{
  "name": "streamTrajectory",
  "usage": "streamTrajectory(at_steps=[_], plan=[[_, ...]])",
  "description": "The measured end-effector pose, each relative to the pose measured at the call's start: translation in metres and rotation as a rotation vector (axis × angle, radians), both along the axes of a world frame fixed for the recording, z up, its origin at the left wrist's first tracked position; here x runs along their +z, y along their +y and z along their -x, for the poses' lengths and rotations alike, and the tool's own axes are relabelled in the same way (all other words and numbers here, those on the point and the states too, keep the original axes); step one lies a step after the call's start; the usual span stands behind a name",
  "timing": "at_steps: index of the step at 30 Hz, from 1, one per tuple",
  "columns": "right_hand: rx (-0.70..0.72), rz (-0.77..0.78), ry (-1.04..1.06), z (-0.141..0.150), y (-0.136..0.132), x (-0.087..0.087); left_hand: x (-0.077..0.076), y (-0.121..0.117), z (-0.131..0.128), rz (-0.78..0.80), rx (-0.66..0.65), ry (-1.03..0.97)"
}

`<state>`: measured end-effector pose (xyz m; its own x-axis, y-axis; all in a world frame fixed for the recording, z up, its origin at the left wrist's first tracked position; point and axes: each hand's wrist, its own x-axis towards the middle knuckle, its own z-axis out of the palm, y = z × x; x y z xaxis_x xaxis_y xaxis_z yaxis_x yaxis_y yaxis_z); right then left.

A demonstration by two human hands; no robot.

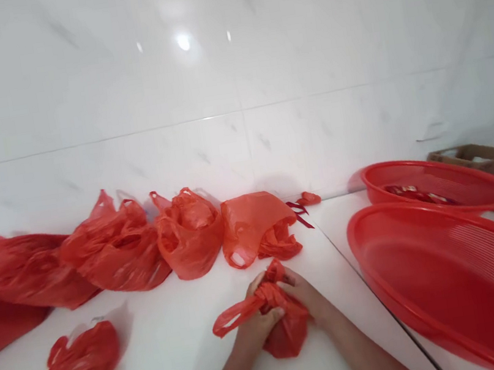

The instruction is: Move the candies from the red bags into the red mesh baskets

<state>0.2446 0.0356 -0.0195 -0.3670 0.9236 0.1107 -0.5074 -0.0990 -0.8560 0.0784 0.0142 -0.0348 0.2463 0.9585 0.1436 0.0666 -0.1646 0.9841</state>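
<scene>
A small bunched red plastic bag (288, 336) is held between my two hands above the white table (170, 351). My left hand (261, 322) closes on its left side, thumb across the gathered neck, and one handle loop sticks out to the left. On the other side, my right hand (302, 291) grips the bag near its top, some fingers hidden behind the plastic. What the bag contains cannot be seen. Just behind my hands lies a flattened red bag (251, 215) with crumpled plastic beside it.
Several filled red bags, such as this one (190, 237), line the wall at left. A knotted red bag (83, 364) lies front left. To the right are a large red basin (451, 278), another red basin (484, 187) holding small packets, and a cardboard box (489, 160).
</scene>
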Motion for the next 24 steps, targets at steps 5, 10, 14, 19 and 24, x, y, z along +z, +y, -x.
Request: streamTrajectory(at_steps=[5, 10, 14, 19, 24], plan=[[-0.040, 0.162, 0.051, -0.006, 0.002, -0.008, 0.004, -0.001, 0.003, -0.019, 0.224, -0.116], [-0.002, 0.297, 0.016, -0.017, 0.008, -0.018, 0.002, -0.018, 0.047, 0.000, 0.477, -0.215], [0.006, 0.334, -0.026, -0.018, 0.012, -0.023, 0.019, -0.044, 0.088, -0.040, 0.669, -0.182], [0.015, 0.343, -0.047, -0.017, 0.014, -0.022, 0.073, -0.065, 0.140, -0.198, 1.100, 0.085], [0.000, 0.318, -0.072, -0.016, 0.010, -0.017, 0.099, -0.072, 0.186, -0.415, 1.441, 0.418]])
